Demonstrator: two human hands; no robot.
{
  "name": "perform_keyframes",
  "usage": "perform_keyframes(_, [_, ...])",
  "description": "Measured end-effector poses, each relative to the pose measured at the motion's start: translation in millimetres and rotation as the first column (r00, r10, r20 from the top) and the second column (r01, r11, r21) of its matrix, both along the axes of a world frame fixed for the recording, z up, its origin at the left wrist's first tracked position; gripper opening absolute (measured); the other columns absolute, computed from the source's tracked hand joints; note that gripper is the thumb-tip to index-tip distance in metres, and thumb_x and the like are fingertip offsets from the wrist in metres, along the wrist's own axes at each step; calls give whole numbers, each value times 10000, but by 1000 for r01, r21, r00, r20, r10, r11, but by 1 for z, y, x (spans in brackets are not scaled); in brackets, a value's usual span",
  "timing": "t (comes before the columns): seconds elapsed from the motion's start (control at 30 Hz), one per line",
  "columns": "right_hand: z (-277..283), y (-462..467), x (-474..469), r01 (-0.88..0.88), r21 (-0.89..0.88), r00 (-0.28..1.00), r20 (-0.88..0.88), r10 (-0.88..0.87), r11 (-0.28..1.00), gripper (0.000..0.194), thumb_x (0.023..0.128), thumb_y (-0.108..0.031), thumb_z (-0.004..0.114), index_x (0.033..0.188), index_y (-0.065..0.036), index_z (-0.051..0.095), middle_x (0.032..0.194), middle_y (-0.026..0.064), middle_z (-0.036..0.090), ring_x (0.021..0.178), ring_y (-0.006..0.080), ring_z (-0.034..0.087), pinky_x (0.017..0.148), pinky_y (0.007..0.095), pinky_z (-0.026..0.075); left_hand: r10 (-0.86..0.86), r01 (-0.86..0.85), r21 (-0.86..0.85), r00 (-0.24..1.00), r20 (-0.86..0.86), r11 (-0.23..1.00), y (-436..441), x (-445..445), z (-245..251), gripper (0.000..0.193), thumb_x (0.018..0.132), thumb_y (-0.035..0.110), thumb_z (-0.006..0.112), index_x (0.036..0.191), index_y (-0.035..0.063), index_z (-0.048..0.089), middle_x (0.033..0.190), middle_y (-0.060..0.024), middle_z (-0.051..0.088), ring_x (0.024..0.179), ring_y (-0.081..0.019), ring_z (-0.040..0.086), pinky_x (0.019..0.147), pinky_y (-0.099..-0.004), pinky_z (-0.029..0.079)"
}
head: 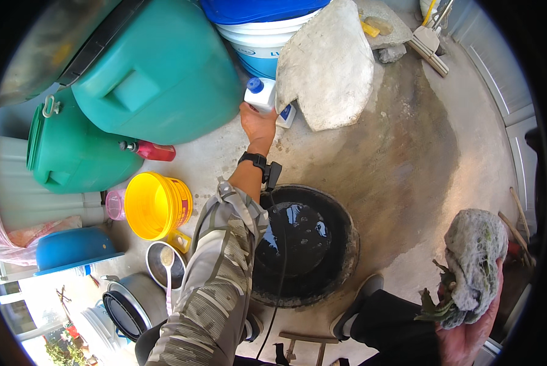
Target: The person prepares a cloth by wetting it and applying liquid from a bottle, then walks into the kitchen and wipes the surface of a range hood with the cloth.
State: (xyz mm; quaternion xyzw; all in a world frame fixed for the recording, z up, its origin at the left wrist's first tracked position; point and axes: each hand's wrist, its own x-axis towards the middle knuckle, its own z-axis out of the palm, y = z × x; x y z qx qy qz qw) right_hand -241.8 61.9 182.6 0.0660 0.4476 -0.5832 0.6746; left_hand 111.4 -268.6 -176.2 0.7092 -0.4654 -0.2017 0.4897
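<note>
Stretched out ahead, my left hand (258, 122) grips a white plastic bottle with a blue cap (265, 94) near the floor. A second white bottle (286, 116) stands beside it, partly hidden by a pale stone slab (330, 68). On the right, my right hand (465, 336) holds a bunched grey fibrous or net-like wad (476, 265). Green leaves (438, 297) stick out of its side. Between my feet and the left hand sits a round black basin (346, 270) containing dark water. A black cable hangs from the device on my left wrist, across the basin.
Large green plastic barrels (173, 78) and a lidded white-blue bucket (255, 32) stand at the back. Leftward are a red bottle (154, 151), a yellow bucket (157, 206), a metal bowl (152, 261) with a brush (168, 274), and a blue basin (77, 247). Wet concrete floor (406, 183) lies right.
</note>
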Motion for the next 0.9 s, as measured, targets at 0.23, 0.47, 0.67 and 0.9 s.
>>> perform_keyframes(0.23, [12,-8,23,3,28,996,-92,0,1000,515,1070,-470,510,1449,-125,558,1348,119,669,1136,317,697,889,556,589,-43,56,41,961,-275,998,65,46,42,737,709,231,962,1259,-30,547,1189,-159,679,1082,-243,679,958,-366,554])
perform_keyframes(0.47, [8,0,33,-163,-23,977,-140,158,986,432,1056,-435,578,1349,-121,616,1221,76,732,1020,249,726,690,434,604,-201,236,19,862,-465,972,107,67,148,555,810,194,904,1233,49,576,1136,-61,673,1078,-192,661,936,-377,545])
perform_keyframes(0.67, [7,8,42,-360,-157,933,-82,351,920,383,1025,-373,652,1327,-139,621,1225,51,728,1052,232,709,743,427,583,-289,370,15,749,-596,929,172,75,270,519,841,204,870,1227,62,554,1179,-88,682,1105,-212,668,958,-418,532])
perform_keyframes(0.9, [2,41,52,-523,-164,852,-120,509,836,357,991,-294,721,1293,-123,635,1163,65,748,1012,217,722,715,392,582,-263,372,-10,638,-723,928,315,73,364,354,927,203,786,1213,94,609,1157,-61,732,1059,-206,702,909,-406,577])
